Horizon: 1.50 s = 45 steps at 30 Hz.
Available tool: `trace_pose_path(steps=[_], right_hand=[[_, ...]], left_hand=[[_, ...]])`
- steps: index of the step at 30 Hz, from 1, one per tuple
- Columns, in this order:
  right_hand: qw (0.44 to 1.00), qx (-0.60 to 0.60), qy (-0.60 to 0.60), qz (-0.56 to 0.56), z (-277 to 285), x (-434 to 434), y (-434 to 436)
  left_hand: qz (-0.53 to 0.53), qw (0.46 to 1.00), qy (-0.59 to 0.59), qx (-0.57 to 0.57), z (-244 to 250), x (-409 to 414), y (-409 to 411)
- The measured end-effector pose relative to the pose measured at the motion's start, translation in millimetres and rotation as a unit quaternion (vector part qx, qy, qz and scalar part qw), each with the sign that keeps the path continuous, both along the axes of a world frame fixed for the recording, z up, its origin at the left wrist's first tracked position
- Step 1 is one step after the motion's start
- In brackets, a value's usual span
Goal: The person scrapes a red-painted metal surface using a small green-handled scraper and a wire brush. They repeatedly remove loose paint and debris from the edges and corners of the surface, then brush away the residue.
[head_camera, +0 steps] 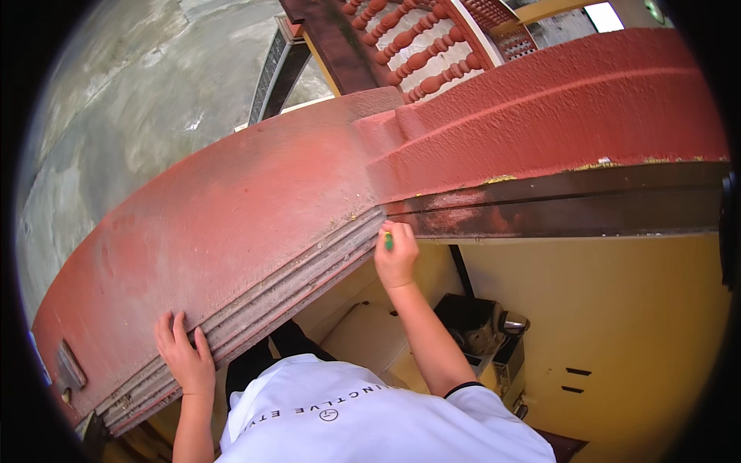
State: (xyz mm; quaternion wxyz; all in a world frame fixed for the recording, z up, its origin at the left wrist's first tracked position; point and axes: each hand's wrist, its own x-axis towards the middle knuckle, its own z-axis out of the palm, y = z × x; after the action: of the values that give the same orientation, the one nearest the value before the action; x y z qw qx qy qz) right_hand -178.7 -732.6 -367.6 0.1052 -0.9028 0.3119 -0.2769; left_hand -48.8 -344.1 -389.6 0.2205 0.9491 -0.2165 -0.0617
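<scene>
A dusty red-painted sill (249, 197) slants across the view, with a grooved, dirt-covered window track (295, 278) along its near edge. My right hand (398, 257) is closed around a small tool with a green and yellow handle (388, 241) at the track's upper right end. The tool's working end is hidden by my fingers, so its kind is unclear. Lower left, my left hand (186, 356) rests with fingers spread across the track and the sill's near edge, holding nothing.
A dark brown frame (556, 202) meets the track's right end under a raised red ledge (538, 116). Red turned balusters (428, 52) stand beyond. A small dark block (72, 364) lies on the sill's left end. Below right, a dark boxy object (466, 318) stands near a yellow wall (613, 312).
</scene>
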Motion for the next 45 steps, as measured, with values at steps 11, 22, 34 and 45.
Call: trace_pose_path(steps=[11,22,34,45], right_hand=[[0.998,0.026,0.047,0.038,22,0,-23],[0.991,0.044,0.119,0.028,27,17,-37],[0.956,0.077,0.176,0.222,51,2,-36],[0.963,0.082,0.169,0.193,47,6,-10]], left_hand=[[0.0,1.0,-0.002,0.003,2,0,0],[0.01,1.0,0.004,-0.009,3,1,0],[0.016,1.0,0.011,-0.008,3,1,-1],[0.019,1.0,0.017,-0.001,5,2,-2]])
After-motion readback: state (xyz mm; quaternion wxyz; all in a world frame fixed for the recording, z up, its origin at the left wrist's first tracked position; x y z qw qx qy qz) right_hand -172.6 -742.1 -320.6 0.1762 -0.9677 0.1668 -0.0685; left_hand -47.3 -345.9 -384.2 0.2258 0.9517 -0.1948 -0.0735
